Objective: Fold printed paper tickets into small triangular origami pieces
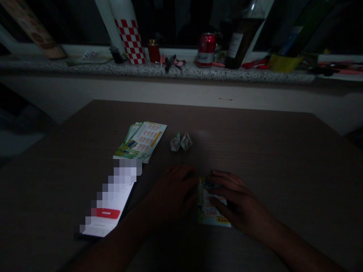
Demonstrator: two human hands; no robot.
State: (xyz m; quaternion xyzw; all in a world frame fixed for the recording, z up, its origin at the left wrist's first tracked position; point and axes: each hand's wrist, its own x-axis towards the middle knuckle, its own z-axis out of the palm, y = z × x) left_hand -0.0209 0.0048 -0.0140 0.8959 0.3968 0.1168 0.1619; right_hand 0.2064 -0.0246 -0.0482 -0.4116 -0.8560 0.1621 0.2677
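Observation:
A printed calendar card point(211, 211) in green, white and yellow lies on the brown table in front of me. My right hand point(235, 198) rests over its right half, with the fingers stretched apart across it. At the card's left edge is my left hand point(176, 190), its fingers loosely bent and spread; in this dim light I cannot make out whether they touch the card. Just beyond my hands stand two small folded paper pieces point(175, 143) side by side. A pile of similar calendar cards point(144, 139) sits farther left.
Left of my left forearm lies a lit phone point(113, 211), close to the card pile. Behind the table point(255, 139) runs a granite windowsill point(176, 73) bearing a red checkered bottle point(132, 41), a red can point(206, 49), a dark bottle point(241, 43) and a yellow container point(284, 62).

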